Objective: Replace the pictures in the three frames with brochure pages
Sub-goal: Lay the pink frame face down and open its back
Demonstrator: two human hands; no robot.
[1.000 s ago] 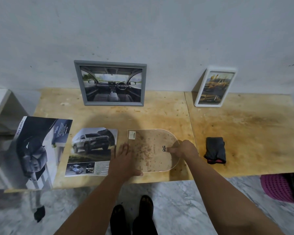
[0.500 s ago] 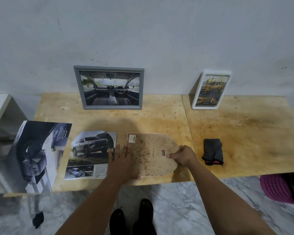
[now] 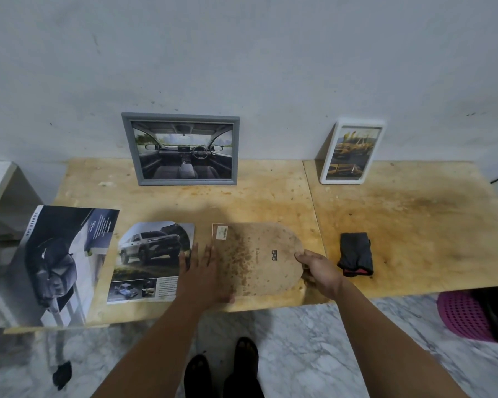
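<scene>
An arch-shaped frame [image 3: 256,257] lies face down near the table's front edge, its stained brown backing up. My left hand [image 3: 203,272] rests flat on the frame's left side, fingers spread. My right hand [image 3: 318,270] grips the frame's rounded right edge. A loose brochure page [image 3: 150,259] showing an SUV lies just left of the frame. The brochure [image 3: 52,262] overhangs the table's left corner. A grey frame [image 3: 181,149] with a car-interior picture and a white frame [image 3: 352,152] with a yellow-car picture lean on the wall.
A folded black cloth [image 3: 356,254] lies right of the arch frame. The wooden table [image 3: 414,225] is two stained panels. A pink basket [image 3: 466,317] sits on the marble floor at the right. My feet stand below the table edge.
My right hand has slid from the small metal hanger on the backing to the frame's rounded right edge. The left hand stays flat on the left side.
</scene>
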